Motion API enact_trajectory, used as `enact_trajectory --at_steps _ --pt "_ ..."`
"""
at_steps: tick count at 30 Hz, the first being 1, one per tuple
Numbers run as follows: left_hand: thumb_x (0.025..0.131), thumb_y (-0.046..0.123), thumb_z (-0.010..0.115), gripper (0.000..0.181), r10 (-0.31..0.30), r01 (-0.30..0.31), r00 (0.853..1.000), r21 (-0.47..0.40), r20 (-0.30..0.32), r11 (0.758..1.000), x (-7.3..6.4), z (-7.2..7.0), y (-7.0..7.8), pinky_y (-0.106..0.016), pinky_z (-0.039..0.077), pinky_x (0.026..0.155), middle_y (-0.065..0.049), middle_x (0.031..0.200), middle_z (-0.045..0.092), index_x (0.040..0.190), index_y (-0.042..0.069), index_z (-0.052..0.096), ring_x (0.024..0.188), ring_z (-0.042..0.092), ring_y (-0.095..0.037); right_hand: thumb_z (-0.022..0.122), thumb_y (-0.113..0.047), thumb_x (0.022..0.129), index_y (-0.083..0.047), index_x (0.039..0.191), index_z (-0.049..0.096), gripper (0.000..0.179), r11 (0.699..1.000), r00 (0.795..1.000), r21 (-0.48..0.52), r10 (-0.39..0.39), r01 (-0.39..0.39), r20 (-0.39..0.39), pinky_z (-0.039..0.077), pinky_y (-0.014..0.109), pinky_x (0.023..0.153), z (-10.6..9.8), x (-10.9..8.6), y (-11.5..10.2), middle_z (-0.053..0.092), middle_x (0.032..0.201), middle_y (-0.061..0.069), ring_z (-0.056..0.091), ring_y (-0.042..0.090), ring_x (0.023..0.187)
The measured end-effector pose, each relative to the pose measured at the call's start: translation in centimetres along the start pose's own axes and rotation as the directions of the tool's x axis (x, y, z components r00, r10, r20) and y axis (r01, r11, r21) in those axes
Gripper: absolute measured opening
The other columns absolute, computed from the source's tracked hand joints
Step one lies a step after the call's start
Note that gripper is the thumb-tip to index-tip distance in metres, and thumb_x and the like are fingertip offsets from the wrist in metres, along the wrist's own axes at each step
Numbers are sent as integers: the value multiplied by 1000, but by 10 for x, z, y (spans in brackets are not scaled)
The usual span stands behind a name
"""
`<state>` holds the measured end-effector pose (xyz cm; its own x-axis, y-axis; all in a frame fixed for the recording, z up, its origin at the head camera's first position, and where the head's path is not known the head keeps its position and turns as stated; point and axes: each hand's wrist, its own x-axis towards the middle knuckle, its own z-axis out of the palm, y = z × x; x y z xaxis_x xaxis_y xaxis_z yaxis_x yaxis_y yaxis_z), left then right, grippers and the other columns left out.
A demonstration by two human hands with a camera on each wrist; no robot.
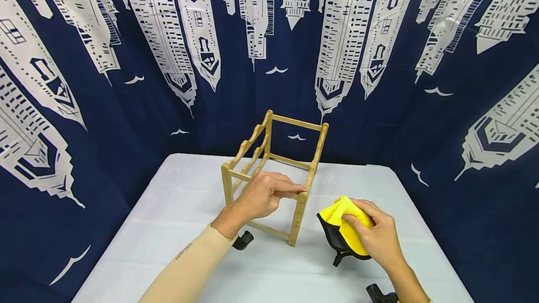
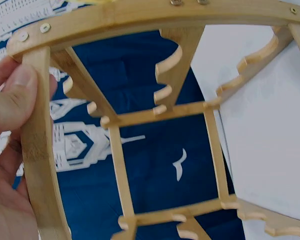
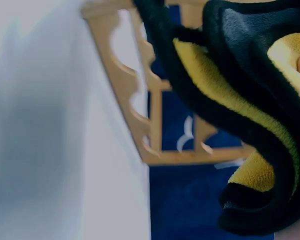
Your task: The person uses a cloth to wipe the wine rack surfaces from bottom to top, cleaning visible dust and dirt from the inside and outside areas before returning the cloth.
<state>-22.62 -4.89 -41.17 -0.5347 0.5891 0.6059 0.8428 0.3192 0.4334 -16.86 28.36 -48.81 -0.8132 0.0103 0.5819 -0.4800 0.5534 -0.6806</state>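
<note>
A light wooden rack [image 1: 298, 219] with scalloped rails stands on the white-covered table. My left hand [image 1: 267, 194] grips its front upper bar close to the right corner post. In the left wrist view, the thumb and fingers of this hand [image 2: 9, 112] wrap around one bar [image 2: 37, 145] beside screw heads. To the right of the rack, my right hand [image 1: 377, 234] holds a bunched cleaning cloth [image 1: 351, 228], yellow on one face and dark grey on the other, with black edging. The right wrist view shows the cloth [image 3: 225, 95] in folds, overlapping the rack behind it.
White cloth covers the table [image 1: 185, 191]. Behind and on both sides hangs a navy curtain [image 1: 248, 106] with upside-down white buildings and birds. Black wrist-camera mounts [image 1: 243, 241] sit beneath each wrist.
</note>
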Motion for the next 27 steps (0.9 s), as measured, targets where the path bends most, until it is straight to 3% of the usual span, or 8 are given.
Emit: enact_trajectory --at_steps 3,7,12,17,19,22,25,27 --pt "103 -13 78 38 -13 13 1000 -58 1 998 -4 -7 -6 -18 61 77 1 106 91 126 13 92 94 82 -12 98 0 92 -10 132 87 43 1000 997 3 -29 29 76 61 8 88 17 -6 2 86 124 6 72 -3 105" --pt "102 -11 80 37 -43 42 999 -109 -9 993 -8 -14 -13 -21 64 79 1 105 90 125 15 92 95 81 -10 101 -14 93 -15 128 88 37 996 977 -51 -61 72 203 66 18 87 44 -13 5 88 119 -1 76 4 103" --pt "103 -7 81 38 -60 65 997 -121 44 991 -9 -19 -14 -22 61 75 5 106 90 126 20 92 91 79 -10 102 -31 93 -22 125 89 35 983 920 -162 -13 83 391 69 30 91 74 -19 8 87 116 -12 79 8 105" --pt "105 -1 83 35 -108 117 991 -117 82 986 -10 -22 -12 -22 57 75 7 107 90 128 23 92 88 74 -5 102 -31 93 -19 122 88 34 967 871 -231 18 111 491 69 33 92 97 -20 11 88 117 -7 80 11 105" --pt "105 2 83 33 -115 124 990 -108 85 986 -11 -23 -12 -22 55 75 8 109 90 128 24 92 87 71 -2 103 -26 92 -16 119 88 33 966 876 -223 -9 133 482 69 32 89 103 -21 11 87 115 -4 80 11 101" --pt "107 6 84 30 -112 121 989 -96 93 988 -11 -24 -13 -22 55 74 8 113 90 130 24 91 89 72 0 105 -15 88 -13 115 86 32 971 906 -159 -98 177 411 67 25 82 106 -24 13 86 110 -3 76 6 94" --pt "109 7 82 28 -100 110 990 -98 104 989 -11 -24 -14 -21 61 76 5 119 91 131 22 91 96 77 -1 106 -4 83 -11 114 83 39 962 934 -43 -249 268 256 65 19 78 106 -28 11 83 107 -1 75 6 89" --pt "110 7 79 27 -99 110 989 -106 109 988 -10 -25 -14 -22 64 78 3 122 91 131 20 91 100 80 -4 105 2 80 -8 115 82 43 938 930 26 -345 345 129 65 15 81 105 -26 6 83 107 2 77 12 87"
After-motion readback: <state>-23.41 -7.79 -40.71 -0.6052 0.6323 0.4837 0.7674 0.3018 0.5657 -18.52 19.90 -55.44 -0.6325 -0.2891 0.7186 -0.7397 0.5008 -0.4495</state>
